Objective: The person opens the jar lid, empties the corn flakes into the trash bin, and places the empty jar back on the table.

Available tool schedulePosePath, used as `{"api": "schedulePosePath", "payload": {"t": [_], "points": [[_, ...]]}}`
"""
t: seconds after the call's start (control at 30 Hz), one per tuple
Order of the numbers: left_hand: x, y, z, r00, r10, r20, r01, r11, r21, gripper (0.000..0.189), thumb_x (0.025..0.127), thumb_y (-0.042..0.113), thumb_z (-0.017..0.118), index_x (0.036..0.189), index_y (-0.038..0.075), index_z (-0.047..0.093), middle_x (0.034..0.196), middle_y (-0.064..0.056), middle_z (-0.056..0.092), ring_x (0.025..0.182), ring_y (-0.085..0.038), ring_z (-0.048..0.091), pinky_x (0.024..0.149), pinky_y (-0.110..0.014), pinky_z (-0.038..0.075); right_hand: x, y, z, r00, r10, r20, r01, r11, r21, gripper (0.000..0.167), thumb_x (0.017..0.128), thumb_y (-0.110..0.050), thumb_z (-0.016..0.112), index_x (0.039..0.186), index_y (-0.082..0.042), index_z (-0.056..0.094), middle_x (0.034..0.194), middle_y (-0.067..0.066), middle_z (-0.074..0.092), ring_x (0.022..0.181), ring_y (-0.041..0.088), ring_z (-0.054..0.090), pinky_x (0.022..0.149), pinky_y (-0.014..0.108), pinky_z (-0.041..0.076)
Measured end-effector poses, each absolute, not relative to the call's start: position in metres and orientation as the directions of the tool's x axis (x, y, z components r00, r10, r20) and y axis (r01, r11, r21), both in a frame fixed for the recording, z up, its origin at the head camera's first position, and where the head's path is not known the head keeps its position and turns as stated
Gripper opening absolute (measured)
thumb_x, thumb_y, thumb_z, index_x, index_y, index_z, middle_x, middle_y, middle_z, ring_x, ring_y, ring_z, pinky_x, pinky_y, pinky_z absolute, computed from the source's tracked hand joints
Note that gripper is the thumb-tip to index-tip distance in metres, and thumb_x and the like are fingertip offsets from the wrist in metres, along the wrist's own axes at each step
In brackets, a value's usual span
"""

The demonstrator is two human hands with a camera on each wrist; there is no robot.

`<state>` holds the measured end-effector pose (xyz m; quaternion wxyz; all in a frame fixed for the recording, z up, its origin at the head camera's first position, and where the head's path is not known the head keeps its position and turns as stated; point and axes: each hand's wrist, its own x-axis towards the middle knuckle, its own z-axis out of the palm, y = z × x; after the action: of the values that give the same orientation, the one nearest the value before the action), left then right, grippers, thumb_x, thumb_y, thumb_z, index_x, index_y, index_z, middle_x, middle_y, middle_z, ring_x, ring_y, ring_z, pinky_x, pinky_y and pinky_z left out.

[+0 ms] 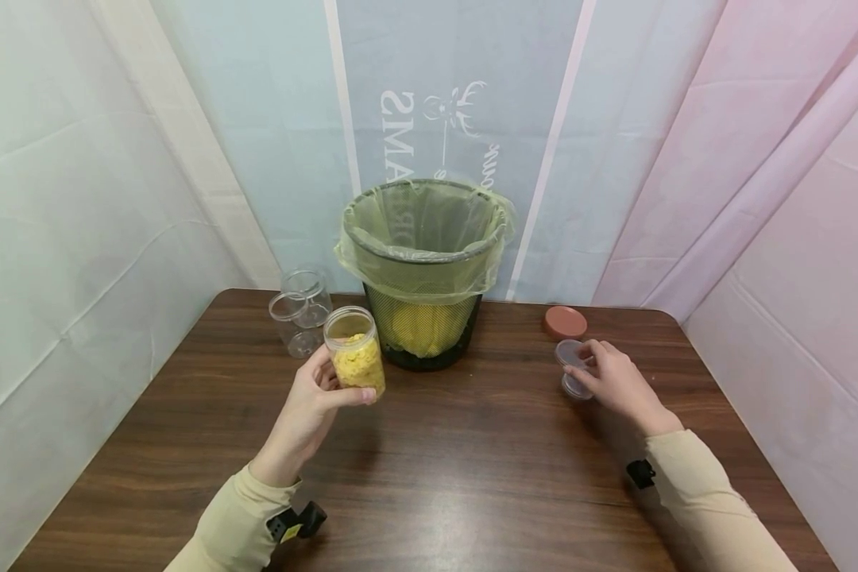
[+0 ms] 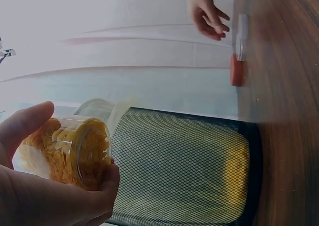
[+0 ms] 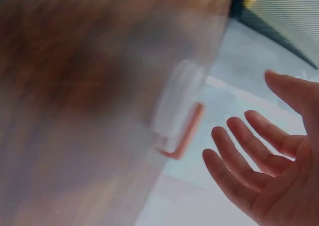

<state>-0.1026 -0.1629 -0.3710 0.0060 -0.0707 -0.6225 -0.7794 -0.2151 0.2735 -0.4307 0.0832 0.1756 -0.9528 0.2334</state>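
Note:
My left hand (image 1: 307, 405) grips a clear jar (image 1: 339, 343) of yellow flaky bits, thumb across the front and fingers behind. The jar's top is uncovered and it is raised over the table, left of the mesh bin. In the left wrist view, the jar's base (image 2: 94, 151) faces the camera, packed with yellow pieces. My right hand (image 1: 615, 381) hovers over clear lids (image 1: 577, 388) at the right of the table. Its fingers (image 3: 234, 156) are spread and hold nothing in the right wrist view, with the lids below them. A reddish lid (image 1: 565, 322) lies just behind the clear ones.
A black mesh bin (image 1: 429, 318) with a pale yellow liner (image 1: 489, 274) stands at the table's back, something yellow in its bottom. Two clear jars (image 1: 286, 318) without lids stand left of it. Curtains (image 1: 758, 159) hang around the wooden table (image 1: 472, 453).

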Motion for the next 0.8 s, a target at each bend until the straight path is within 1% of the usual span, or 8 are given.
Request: {"api": "schedulePosePath", "payload": {"t": [0.1, 0.2, 0.3, 0.43, 0.53, 0.63, 0.8], "points": [[-0.104, -0.162, -0.368, -0.989, 0.073, 0.128, 0.108, -0.231, 0.967, 0.056, 0.071, -0.013, 0.069, 0.12, 0.011, 0.053, 0.109, -0.001, 0.063, 0.099, -0.016, 0.06, 0.085, -0.03, 0.051, -0.212, 0.264, -0.419, -0.912, -0.284, 0.296, -0.392, 0.814, -0.429, 0.031, 0.092, -0.03, 0.062, 0.106, -0.003, 0.059, 0.1, 0.014, 0.065, 0.088, 0.03, 0.066, 0.072, 0.044, 0.055], [-0.105, -0.16, -0.364, -0.989, 0.075, 0.13, 0.108, -0.245, 0.963, 0.057, 0.072, -0.012, 0.069, 0.123, 0.008, 0.052, 0.112, -0.002, 0.062, 0.103, -0.016, 0.059, 0.087, -0.029, 0.051, -0.209, 0.254, -0.405, -0.897, -0.269, 0.35, -0.409, 0.804, -0.431, 0.023, 0.093, -0.029, 0.06, 0.102, -0.008, 0.059, 0.091, 0.007, 0.067, 0.08, 0.022, 0.067, 0.067, 0.039, 0.054], [-0.107, -0.158, -0.36, -0.988, 0.081, 0.133, 0.107, -0.265, 0.958, 0.061, 0.073, -0.011, 0.068, 0.128, 0.007, 0.05, 0.116, -0.004, 0.059, 0.107, -0.018, 0.056, 0.089, -0.03, 0.051, -0.208, 0.245, -0.392, -0.874, -0.245, 0.419, -0.429, 0.795, -0.429, 0.02, 0.093, -0.028, 0.06, 0.099, -0.009, 0.06, 0.086, 0.005, 0.068, 0.074, 0.02, 0.066, 0.064, 0.037, 0.053], [-0.109, -0.156, -0.355, -0.987, 0.077, 0.143, 0.117, -0.279, 0.953, 0.063, 0.074, -0.012, 0.067, 0.132, 0.007, 0.048, 0.118, -0.004, 0.058, 0.109, -0.018, 0.056, 0.089, -0.029, 0.05, -0.207, 0.231, -0.375, -0.843, -0.199, 0.5, -0.442, 0.785, -0.434, 0.021, 0.093, -0.028, 0.061, 0.096, -0.007, 0.062, 0.083, 0.006, 0.068, 0.072, 0.02, 0.066, 0.063, 0.032, 0.053], [-0.113, -0.154, -0.35, -0.985, 0.071, 0.158, 0.132, -0.281, 0.95, 0.064, 0.074, -0.013, 0.065, 0.132, 0.007, 0.048, 0.119, -0.004, 0.058, 0.109, -0.017, 0.056, 0.089, -0.029, 0.05, -0.207, 0.221, -0.361, -0.836, -0.165, 0.523, -0.44, 0.771, -0.461, 0.02, 0.092, -0.029, 0.061, 0.095, -0.009, 0.063, 0.082, 0.005, 0.069, 0.072, 0.018, 0.065, 0.062, 0.023, 0.05], [-0.117, -0.153, -0.344, -0.983, 0.065, 0.172, 0.148, -0.28, 0.949, 0.065, 0.074, -0.013, 0.065, 0.133, 0.008, 0.048, 0.119, -0.004, 0.058, 0.109, -0.017, 0.057, 0.09, -0.028, 0.05, -0.209, 0.211, -0.347, -0.833, -0.148, 0.534, -0.442, 0.757, -0.48, 0.024, 0.094, -0.033, 0.058, 0.096, -0.011, 0.064, 0.082, 0.004, 0.069, 0.072, 0.017, 0.065, 0.061, 0.017, 0.048], [-0.123, -0.151, -0.333, -0.982, 0.068, 0.178, 0.153, -0.276, 0.949, 0.065, 0.074, -0.013, 0.065, 0.134, 0.007, 0.047, 0.118, -0.005, 0.058, 0.105, -0.017, 0.058, 0.088, -0.027, 0.051, -0.215, 0.194, -0.324, -0.83, -0.161, 0.534, -0.464, 0.732, -0.5, 0.029, 0.096, -0.037, 0.052, 0.1, -0.01, 0.063, 0.081, 0.005, 0.069, 0.068, 0.017, 0.065, 0.062, 0.019, 0.047]]}}
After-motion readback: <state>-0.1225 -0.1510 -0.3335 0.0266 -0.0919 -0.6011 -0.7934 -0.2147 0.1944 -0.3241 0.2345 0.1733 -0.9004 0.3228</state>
